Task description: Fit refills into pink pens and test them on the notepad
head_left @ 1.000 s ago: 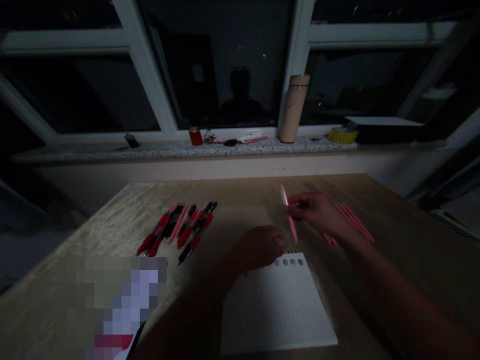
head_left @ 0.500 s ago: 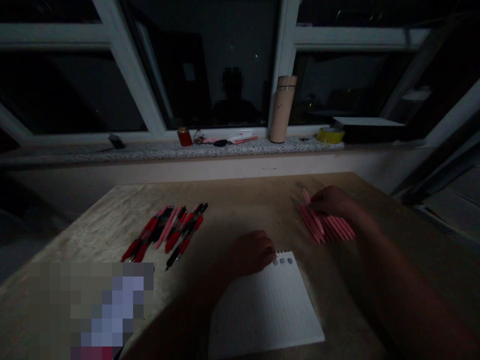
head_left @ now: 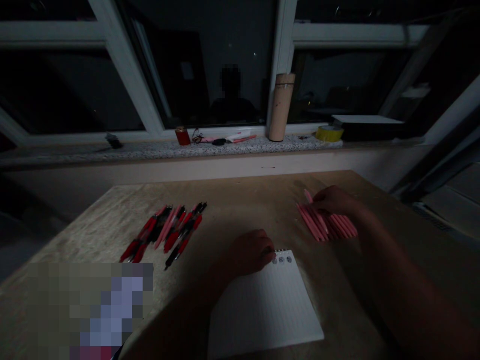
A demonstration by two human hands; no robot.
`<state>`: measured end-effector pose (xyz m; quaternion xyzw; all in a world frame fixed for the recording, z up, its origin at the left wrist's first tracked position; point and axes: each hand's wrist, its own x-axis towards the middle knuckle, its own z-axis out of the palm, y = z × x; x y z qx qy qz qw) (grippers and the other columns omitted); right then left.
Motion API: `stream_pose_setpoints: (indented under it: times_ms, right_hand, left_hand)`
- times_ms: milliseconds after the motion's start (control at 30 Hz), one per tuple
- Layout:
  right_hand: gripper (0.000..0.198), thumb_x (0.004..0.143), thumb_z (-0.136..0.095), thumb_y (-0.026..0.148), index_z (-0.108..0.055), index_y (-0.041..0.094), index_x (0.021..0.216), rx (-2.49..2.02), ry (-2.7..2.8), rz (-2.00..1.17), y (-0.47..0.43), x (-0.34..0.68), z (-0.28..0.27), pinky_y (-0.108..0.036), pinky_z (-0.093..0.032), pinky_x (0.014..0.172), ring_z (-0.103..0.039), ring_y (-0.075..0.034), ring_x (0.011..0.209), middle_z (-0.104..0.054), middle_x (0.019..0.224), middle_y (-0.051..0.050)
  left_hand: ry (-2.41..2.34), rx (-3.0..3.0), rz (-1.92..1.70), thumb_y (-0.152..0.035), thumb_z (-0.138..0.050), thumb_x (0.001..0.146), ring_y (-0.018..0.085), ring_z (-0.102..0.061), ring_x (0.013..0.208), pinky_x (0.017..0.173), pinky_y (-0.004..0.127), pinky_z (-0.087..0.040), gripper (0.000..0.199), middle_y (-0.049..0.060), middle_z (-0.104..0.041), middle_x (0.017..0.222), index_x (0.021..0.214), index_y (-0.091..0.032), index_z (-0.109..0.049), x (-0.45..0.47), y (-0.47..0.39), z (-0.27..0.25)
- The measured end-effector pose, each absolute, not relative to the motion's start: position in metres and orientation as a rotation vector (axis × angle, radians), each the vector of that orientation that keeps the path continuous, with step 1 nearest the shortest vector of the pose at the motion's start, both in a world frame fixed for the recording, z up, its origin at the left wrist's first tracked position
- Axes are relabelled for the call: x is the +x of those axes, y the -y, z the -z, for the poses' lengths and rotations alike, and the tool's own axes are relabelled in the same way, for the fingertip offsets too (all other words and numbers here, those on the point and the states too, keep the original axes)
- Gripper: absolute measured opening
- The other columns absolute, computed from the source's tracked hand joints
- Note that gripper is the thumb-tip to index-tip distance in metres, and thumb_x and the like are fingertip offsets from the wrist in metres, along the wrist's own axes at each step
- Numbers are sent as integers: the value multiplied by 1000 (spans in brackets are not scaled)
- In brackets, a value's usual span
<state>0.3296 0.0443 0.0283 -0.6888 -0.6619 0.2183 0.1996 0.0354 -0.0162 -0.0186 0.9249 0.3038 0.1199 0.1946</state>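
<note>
No lettering, label or number is showing legibly. Small dark round marks [head_left: 281, 260] are running along the top of the notepad [head_left: 268, 310], forming nothing readable.

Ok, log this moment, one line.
left hand: at white spiral notepad | right hand: touching slim pink pen, grip unclear | left side: red, black, pink pens

- Lying slantwise on the tabletop [head_left: 258, 200], side by side: slim pink pens [head_left: 308, 222].
- Slanting among them, partly hidden: single pink pen [head_left: 308, 195].
- Lying flat, nearer: white lined notepad [head_left: 270, 305], spiral-bound along far edge.
</note>
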Motion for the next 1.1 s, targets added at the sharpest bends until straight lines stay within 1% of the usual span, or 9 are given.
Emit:
stream_pose_setpoints:
  times_ms: [100, 233, 367, 433, 667, 767, 867, 1000, 1100]
  right_hand:
    - [15, 64, -69, 31, -64, 16, 63, -1689, 1710, -1009, -35, 313, -40, -25, -45, 49, -56, -13, 48, -62, 55, -2]
    - [23, 62, -73, 30, -64, 17, 78, -1342, 1625, -1381, -22, 278, -46, -26, -48, 54, -58, -12, 52, -65, 64, 0]
    - [45, 63, -74, 28, -58, 17, 103, -1126, 1612, -1503, -14, 247, -42, -24, -46, 54, -58, -11, 52, -64, 62, 3]
    - [48, 63, -74, 28, -55, 16, 106, -1090, 1586, -1525, -12, 237, -40, -24, -46, 53, -57, -10, 51, -64, 61, 4]
    - [44, 60, -77, 32, -53, 17, 94, -1042, 1587, -1495, -11, 229, -39, -26, -47, 56, -58, -11, 53, -63, 62, 4]
    - [46, 58, -79, 32, -53, 18, 93, -1019, 1546, -1390, -12, 233, -42, -28, -48, 63, -61, -13, 61, -65, 68, 2]
    - [43, 62, -76, 32, -56, 18, 97, -1054, 1530, -1196, -13, 238, -46, -30, -48, 71, -62, -14, 72, -66, 78, -1]
    - [21, 71, -66, 33, -65, 16, 83, -1206, 1826, -945, -13, 241, -43, -28, -46, 62, -59, -15, 65, -65, 73, -3]
    - [15, 75, -60, 29, -68, 17, 75, -1220, 2103, -798, -10, 236, -38, -26, -43, 59, -57, -14, 62, -65, 68, -2]
  left_hand:
    - [-893, 2509, -400, -32, -46, 85, 15, -55, 81, 77, 27, -42, 23, 5, -61, 86, 84, -16, -63, 37, 16, 18]
    - [-964, 2210, -515, -37, -46, 85, 13, -56, 75, 68, 24, -42, 28, 4, -63, 85, 87, -15, -63, 40, 15, 14]
    - [-928, 1907, -621, -42, -44, 85, 12, -56, 71, 65, 22, -42, 35, 3, -64, 81, 91, -14, -64, 40, 11, 15]
    - [-885, 1819, -620, -44, -45, 85, 12, -56, 70, 64, 22, -42, 37, 3, -64, 78, 89, -13, -64, 40, 10, 16]
    - [-786, 1584, -694, -44, -54, 79, 14, -60, 70, 70, 25, -46, 34, 5, -67, 76, 84, -12, -65, 41, 8, 15]
    - [-839, 1594, -750, -42, -57, 76, 11, -54, 61, 63, 23, -43, 32, 3, -62, 66, 75, -11, -64, 32, -4, 17]
    - [-962, 1650, -826, -40, -59, 73, 9, -48, 57, 57, 21, -38, 30, 0, -57, 64, 77, -11, -65, 18, -20, 22]
    - [-1036, 1751, -780, -43, -58, 74, 8, -42, 55, 53, 20, -31, 35, -2, -53, 62, 86, -11, -66, 7, -29, 23]
    - [-1017, 1796, -746, -44, -57, 75, 8, -41, 56, 52, 20, -30, 35, -1, -53, 62, 86, -11, -67, 8, -25, 19]
